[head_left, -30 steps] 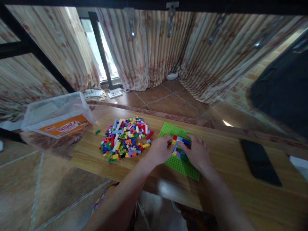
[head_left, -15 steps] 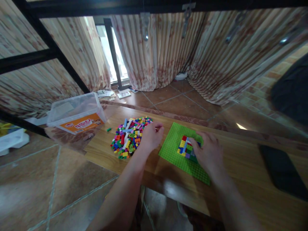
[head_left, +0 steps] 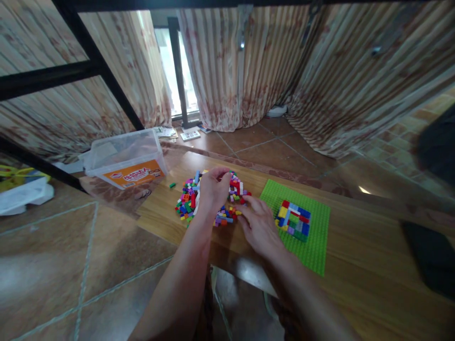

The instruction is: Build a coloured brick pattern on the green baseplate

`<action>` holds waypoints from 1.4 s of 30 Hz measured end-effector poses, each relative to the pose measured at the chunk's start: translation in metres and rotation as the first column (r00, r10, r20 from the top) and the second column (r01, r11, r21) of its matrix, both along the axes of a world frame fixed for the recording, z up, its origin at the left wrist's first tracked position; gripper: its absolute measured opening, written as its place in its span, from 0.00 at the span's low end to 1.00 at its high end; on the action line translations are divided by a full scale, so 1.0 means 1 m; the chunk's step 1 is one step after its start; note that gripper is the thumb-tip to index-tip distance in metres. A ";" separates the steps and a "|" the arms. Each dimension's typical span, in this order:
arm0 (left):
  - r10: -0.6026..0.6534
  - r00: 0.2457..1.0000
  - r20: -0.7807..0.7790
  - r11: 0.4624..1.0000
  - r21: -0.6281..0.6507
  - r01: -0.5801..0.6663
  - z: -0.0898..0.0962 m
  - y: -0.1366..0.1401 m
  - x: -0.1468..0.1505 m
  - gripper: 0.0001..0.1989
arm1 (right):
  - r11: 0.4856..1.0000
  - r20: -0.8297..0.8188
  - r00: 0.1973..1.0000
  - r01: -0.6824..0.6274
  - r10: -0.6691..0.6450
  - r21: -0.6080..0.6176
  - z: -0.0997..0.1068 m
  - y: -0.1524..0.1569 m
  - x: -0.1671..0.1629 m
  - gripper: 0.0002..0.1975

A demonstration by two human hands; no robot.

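My left hand [head_left: 214, 190] is over the pile of loose toy bricks [head_left: 188, 204], its fingers curled inward. Whatever it may grip is hidden by the hand. At the pile's right edge, my right hand [head_left: 260, 226] reaches in with thumb and fingers apart, fingertips close to some red and yellow bricks. To the right lies a green studded baseplate [head_left: 316, 255]. On it sits a flat, roughly square build of bricks [head_left: 294, 220] in red, yellow, blue, green and purple, which neither hand touches.
The wooden bench [head_left: 359, 251] carries everything in front of me. A clear plastic tub [head_left: 124, 156] with an orange label stands at the far left. One small green brick [head_left: 172, 185] lies apart from the pile. A dark flat object [head_left: 426, 255] rests at the right.
My right hand has left the brick build and moved left to the pile. My left hand has shifted onto the pile. The view has turned slightly, uncovering the whole build.
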State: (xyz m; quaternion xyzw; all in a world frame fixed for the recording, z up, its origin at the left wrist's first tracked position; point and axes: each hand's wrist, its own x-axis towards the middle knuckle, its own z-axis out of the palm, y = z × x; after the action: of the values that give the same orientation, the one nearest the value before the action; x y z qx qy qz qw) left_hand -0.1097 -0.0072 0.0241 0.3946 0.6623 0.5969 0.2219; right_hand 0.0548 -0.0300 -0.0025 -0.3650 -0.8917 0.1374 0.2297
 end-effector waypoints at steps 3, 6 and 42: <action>-0.014 1.000 -0.001 1.000 -0.007 0.014 0.004 -0.003 -0.001 0.08 | 1.000 0.032 0.999 0.024 -0.024 -0.003 -0.004 0.000 -0.008 0.16; -0.035 0.999 -0.008 0.999 -0.018 0.034 0.007 -0.006 -0.002 0.08 | 0.998 0.046 0.997 0.061 -0.061 -0.004 -0.007 0.000 -0.016 0.15; -0.032 0.990 0.139 0.999 0.011 0.031 0.009 -0.005 -0.009 0.08 | 0.997 -0.085 0.994 0.075 -0.075 0.001 0.004 -0.001 -0.024 0.08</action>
State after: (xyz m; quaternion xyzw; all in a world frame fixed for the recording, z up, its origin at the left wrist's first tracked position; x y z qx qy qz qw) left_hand -0.1189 -0.0124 0.0331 0.3634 0.6362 0.6223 0.2756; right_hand 0.0310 -0.0305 0.0017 -0.3914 -0.8671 0.1423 0.2734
